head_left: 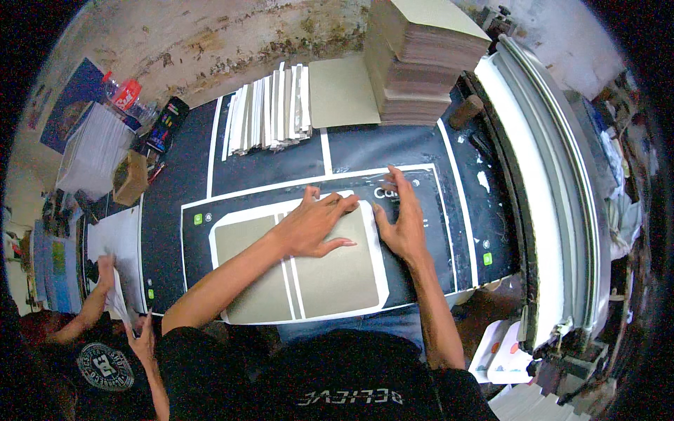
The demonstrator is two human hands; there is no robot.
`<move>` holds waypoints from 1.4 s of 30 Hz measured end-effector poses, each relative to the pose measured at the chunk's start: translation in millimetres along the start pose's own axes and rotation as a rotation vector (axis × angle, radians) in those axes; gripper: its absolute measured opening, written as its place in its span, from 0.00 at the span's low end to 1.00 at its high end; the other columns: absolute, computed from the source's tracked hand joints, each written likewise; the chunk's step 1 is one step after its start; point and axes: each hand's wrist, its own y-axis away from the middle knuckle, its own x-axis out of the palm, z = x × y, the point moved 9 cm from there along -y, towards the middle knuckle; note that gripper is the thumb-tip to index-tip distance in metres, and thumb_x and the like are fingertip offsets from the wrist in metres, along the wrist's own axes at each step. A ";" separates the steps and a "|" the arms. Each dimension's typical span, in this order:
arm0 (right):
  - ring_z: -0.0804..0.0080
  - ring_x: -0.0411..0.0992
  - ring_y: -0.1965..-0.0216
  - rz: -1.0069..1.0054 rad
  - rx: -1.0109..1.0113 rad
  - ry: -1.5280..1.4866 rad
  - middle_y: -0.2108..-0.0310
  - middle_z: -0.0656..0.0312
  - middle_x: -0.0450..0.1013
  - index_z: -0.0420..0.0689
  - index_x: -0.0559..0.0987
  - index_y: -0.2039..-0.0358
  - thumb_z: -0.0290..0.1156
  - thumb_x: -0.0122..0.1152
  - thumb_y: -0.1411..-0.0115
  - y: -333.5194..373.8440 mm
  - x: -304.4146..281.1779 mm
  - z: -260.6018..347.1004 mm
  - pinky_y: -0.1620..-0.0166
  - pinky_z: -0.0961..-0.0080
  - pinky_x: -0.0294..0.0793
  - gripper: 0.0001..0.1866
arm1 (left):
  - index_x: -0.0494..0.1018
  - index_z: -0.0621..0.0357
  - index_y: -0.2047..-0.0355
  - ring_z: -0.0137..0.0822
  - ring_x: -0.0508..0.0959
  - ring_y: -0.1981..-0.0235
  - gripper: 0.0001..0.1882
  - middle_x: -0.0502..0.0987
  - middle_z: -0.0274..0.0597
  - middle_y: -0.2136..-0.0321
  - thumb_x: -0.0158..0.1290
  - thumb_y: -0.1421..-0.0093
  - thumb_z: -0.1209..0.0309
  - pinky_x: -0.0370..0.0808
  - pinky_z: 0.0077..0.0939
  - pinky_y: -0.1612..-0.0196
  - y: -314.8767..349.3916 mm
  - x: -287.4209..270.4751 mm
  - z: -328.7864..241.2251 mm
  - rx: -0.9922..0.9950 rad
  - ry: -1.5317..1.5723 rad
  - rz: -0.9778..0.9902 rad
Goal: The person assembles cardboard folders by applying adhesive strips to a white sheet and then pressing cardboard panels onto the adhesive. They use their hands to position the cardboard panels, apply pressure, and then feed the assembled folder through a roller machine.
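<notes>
A white cover sheet (375, 242) lies flat on a black printed sheet (435, 203), with two grey boards (337, 277) and a narrow spine strip glued on it. My left hand (312, 223) presses flat on the upper edge of the right-hand board, fingers spread. My right hand (401, 221) lies palm down at the cover's upper right corner, its fingers reaching onto the black sheet. Neither hand holds anything.
A tall stack of grey boards (414, 59) stands at the back, a single board (337, 91) and a row of folded white covers (270, 109) left of it. A cutting machine (547, 189) runs along the right. At lower left another person's hands (116, 295) handle white sheets.
</notes>
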 end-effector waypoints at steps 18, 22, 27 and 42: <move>0.59 0.73 0.41 0.354 -0.087 0.275 0.35 0.44 0.65 0.43 0.42 0.26 0.27 0.67 0.39 25.1 59.1 33.5 0.33 0.47 0.49 0.51 | 0.73 0.64 0.49 0.50 0.76 0.47 0.53 0.76 0.55 0.50 0.77 0.70 0.41 0.68 0.56 0.44 277.0 -67.9 117.3 -1.428 -0.014 -0.278; 0.53 0.60 0.31 0.447 -0.194 0.250 0.30 0.45 0.57 0.41 0.50 0.27 0.31 0.63 0.38 55.4 74.8 69.4 0.28 0.45 0.41 0.44 | 0.71 0.65 0.50 0.53 0.74 0.47 0.56 0.73 0.56 0.49 0.78 0.74 0.40 0.73 0.55 0.48 288.0 -37.8 120.3 -1.259 -0.008 -0.323; 0.45 0.43 0.25 0.565 -0.329 0.319 0.27 0.39 0.47 0.34 0.49 0.28 0.45 0.57 0.34 71.2 103.2 85.0 0.26 0.51 0.40 0.44 | 0.66 0.64 0.43 0.54 0.67 0.41 0.62 0.69 0.55 0.46 0.78 0.75 0.41 0.67 0.60 0.45 262.0 -59.7 102.9 -1.349 -0.091 -0.268; 0.41 0.57 0.32 0.445 -0.284 0.461 0.32 0.35 0.55 0.35 0.55 0.31 0.36 0.64 0.39 60.0 49.3 68.9 0.31 0.50 0.53 0.42 | 0.68 0.67 0.47 0.57 0.66 0.41 0.60 0.69 0.56 0.48 0.77 0.76 0.39 0.66 0.62 0.48 156.7 -28.6 107.2 -0.967 0.136 -0.286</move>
